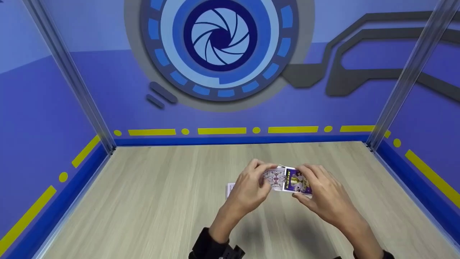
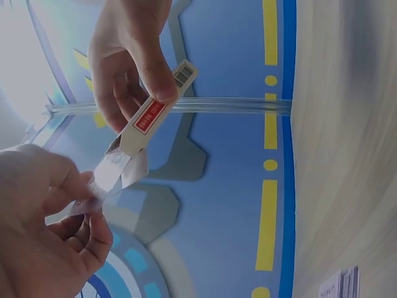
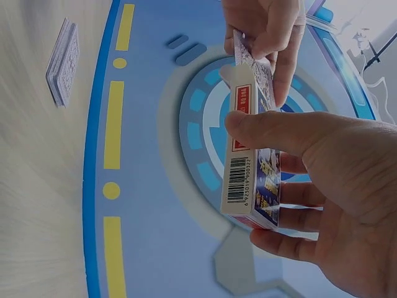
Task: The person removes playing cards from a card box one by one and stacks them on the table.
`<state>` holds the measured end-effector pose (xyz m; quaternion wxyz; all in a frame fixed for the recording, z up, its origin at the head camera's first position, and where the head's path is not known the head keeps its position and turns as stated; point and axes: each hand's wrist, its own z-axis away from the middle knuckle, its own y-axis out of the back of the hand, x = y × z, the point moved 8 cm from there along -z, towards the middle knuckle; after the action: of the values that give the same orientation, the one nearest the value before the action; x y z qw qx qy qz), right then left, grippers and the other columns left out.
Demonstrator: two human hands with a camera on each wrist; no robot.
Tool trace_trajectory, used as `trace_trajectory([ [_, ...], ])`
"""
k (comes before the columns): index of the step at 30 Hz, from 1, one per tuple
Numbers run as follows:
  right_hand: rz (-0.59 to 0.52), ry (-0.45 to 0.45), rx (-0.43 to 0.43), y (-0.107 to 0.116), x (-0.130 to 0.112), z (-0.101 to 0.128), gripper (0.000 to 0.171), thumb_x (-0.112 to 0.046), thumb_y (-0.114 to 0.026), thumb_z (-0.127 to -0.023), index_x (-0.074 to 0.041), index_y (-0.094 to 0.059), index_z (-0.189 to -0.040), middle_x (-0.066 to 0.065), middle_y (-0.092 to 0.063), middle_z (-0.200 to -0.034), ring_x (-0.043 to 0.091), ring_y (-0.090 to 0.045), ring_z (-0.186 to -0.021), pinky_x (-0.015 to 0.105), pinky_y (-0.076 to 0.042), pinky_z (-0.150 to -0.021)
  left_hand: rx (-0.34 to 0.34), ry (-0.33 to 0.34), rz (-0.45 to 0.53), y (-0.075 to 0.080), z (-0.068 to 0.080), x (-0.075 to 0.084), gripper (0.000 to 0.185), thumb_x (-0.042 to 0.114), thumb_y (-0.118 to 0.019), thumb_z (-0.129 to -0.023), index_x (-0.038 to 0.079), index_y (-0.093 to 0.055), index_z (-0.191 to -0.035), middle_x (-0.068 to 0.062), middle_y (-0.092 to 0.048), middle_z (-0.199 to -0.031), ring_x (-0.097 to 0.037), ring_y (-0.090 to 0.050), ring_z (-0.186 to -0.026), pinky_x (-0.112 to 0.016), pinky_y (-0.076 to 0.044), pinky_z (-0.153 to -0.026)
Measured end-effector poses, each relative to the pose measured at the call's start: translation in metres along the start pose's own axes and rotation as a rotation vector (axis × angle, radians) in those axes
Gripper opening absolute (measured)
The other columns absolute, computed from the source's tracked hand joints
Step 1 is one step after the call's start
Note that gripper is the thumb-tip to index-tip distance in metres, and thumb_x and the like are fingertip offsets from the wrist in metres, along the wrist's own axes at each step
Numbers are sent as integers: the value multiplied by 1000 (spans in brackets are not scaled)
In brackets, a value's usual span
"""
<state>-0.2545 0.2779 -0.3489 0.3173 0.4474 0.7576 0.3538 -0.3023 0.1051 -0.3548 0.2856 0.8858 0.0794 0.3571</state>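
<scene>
One whitish patterned paper-card stack (image 3: 63,64) lies on the pale wood-grain bench (image 1: 161,194), partly blocked by the left hand (image 1: 248,187), fingers pinching red-and-white patterned cards (image 1: 276,178). Purple-and-white cardboard box (image 1: 297,180) adjoins, raised, long axis crosswise, open end left; right hand (image 1: 329,196) grips it.

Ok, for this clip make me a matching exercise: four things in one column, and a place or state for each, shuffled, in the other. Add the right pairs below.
Column one
1. Left hand
2. Right hand
3. Stack of cards
4. Barcode

Column two
A. Gripping the card box
B. Printed on the box's pale narrow side
C. Pinching the patterned cards at the box's end
D. Lying on the wooden table, apart from the box

Right pairs: 1-C, 2-A, 3-D, 4-B
</scene>
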Motion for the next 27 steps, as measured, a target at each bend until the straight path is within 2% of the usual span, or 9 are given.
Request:
trace_trajectory([
  [3,4,3,-4,-1,0,0,75,-20,-98,-69,-6,-62,-133,13,-62,-126,29,-60,-109,51,-54,-85,-49,-28,-128,-2,3,1,44,8,-76,-91,9,-64,-134,-5,-49,-126,-11,-55,-100,-19,-49,-81],
  [6,9,16,-3,-3,-1,0,75,-20,-98,-69,-7,-62,-133,12,-62,-126,29,-60,-110,51,-54,-85,-91,-53,-267,-6,5,2,57,20,-87,-86,10,-60,-135,-7,-44,-134,-15,-53,-113,-24,-49,-94],
  [9,11,26,-7,-4,-2,1,75,-20,-98,-68,-8,-62,-132,11,-62,-127,29,-59,-112,52,-53,-87,-97,-79,-391,-9,5,2,63,26,-91,-80,11,-60,-133,-7,-45,-135,-19,-50,-121,-29,-46,-102],
  [12,10,18,-24,-6,-2,1,74,-20,-98,-69,-8,-62,-133,11,-62,-128,30,-59,-115,54,-53,-89,-100,-91,-471,-12,5,2,66,28,-92,-78,11,-59,-133,-6,-47,-134,-19,-49,-122,-31,-44,-105],
  [19,-1,-10,-56,-8,-1,1,74,-22,-97,-72,-8,-61,-135,12,-61,-131,30,-58,-117,55,-53,-91,-131,-99,-524,-14,5,3,66,28,-88,-84,13,-58,-141,-3,-54,-129,-16,-49,-117,-30,-43,-103],
  [27,-9,-38,-46,-4,5,1,73,-20,-95,-74,-4,-60,-137,16,-61,-131,33,-59,-115,57,-51,-92,-104,-78,-517,0,4,0,61,20,-87,-85,13,-61,-139,-6,-54,-131,-19,-49,-120,-33,-43,-105],
])
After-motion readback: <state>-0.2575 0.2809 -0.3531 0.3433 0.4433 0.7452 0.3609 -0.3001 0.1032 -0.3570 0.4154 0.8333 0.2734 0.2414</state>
